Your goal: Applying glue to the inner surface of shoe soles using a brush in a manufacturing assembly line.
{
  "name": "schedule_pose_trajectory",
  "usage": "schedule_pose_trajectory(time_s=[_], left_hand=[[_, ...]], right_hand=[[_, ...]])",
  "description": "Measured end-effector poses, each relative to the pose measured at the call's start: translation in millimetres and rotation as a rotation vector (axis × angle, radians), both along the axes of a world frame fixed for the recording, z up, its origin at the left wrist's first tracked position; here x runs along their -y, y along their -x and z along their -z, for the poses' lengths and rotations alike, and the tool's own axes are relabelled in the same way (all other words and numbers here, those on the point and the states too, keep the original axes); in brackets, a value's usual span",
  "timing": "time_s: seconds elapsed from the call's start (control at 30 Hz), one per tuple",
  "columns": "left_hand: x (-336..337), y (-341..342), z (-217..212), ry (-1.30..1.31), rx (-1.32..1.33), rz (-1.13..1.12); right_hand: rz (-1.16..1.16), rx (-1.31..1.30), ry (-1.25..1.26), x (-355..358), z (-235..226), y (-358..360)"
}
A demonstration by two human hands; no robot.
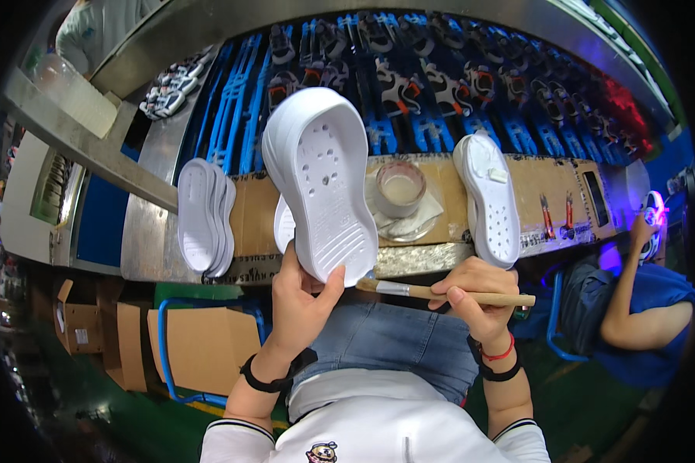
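Observation:
My left hand (304, 302) grips the heel end of a white shoe sole (328, 185), its hollow, dotted inner side turned up toward me. In my right hand (477, 297) is a paintbrush (409, 289) with a wooden handle, its bristles at the lower edge of that sole. Behind the hands, a pot (401, 189) of whitish liquid stands on a cloth or wrap on the cardboard. Part of another white sole (284, 225) shows behind the held one. Several white soles (199, 220) are stacked at the left, and more white soles (489, 204) lie to the right.
A cardboard sheet (537, 193) covers the near bench. Beyond it runs a rack with blue bars (235, 100) carrying several sandal uppers (398, 86). A metal rail (93, 147) crosses at the left. Cardboard boxes (201, 351) stand below left. Another person (645, 309) sits at the right holding a shoe.

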State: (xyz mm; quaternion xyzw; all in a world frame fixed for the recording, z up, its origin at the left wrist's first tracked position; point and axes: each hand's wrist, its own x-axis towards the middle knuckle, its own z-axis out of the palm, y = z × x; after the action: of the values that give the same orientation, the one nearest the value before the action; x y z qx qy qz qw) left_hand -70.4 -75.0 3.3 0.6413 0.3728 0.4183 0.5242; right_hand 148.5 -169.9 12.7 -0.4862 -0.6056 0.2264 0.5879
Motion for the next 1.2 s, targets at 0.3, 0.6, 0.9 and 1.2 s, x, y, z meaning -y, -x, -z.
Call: schedule_pose_trajectory(time_s=[0.3, 0.6, 0.9, 1.2], left_hand=[[-29.5, -43.6, -47.8, 0.038, 0.145, 0.269], [-172.3, -173.2, -197.4, 0.090, 0.637, 0.484], [-119.8, -21.9, -49.3, -0.448, 0.027, -0.098], [-140.7, 214.1, 72.9, -0.319, -1.155, -0.557]], right_hand=[[0.480, -0.644, -0.198, 40.0, 4.5, -9.8], [0.648, -0.711, -0.259, 64.2, 0.8, -18.8], [0.476, -0.706, -0.044, 46.1, 20.3, -17.4], [0.329, -0.161, 0.176, -28.4, 19.0, -20.9]])
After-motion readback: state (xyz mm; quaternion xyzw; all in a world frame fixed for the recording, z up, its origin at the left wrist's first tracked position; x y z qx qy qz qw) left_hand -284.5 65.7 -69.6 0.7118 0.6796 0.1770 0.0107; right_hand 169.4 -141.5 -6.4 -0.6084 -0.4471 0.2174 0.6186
